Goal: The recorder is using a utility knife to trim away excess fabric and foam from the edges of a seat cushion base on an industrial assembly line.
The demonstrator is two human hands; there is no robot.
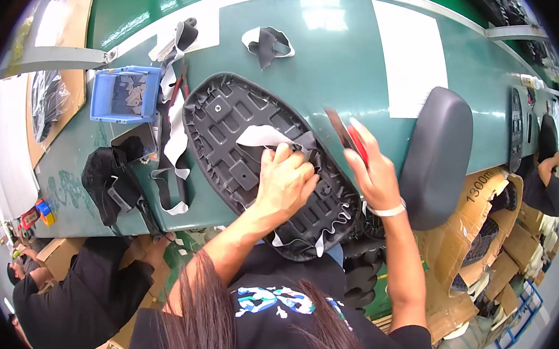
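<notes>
An upturned black vehicle seat rests over the table's front edge, its ribbed plastic base facing up and its cover gathered around the rim. My left hand is closed over the base, gripping a grey-and-white strap whose loose end folds out beyond the fingers. Just right of the seat, my right hand is raised and wrapped around a red-handled tool. Its flat, blade-like end points away to the upper left; motion blur hides its exact kind.
A blue bin of small grey pieces stands left, near more strap and a black mesh item. A finished-looking black seat stands at right, by a cardboard box. White paper and a strap bundle lie behind.
</notes>
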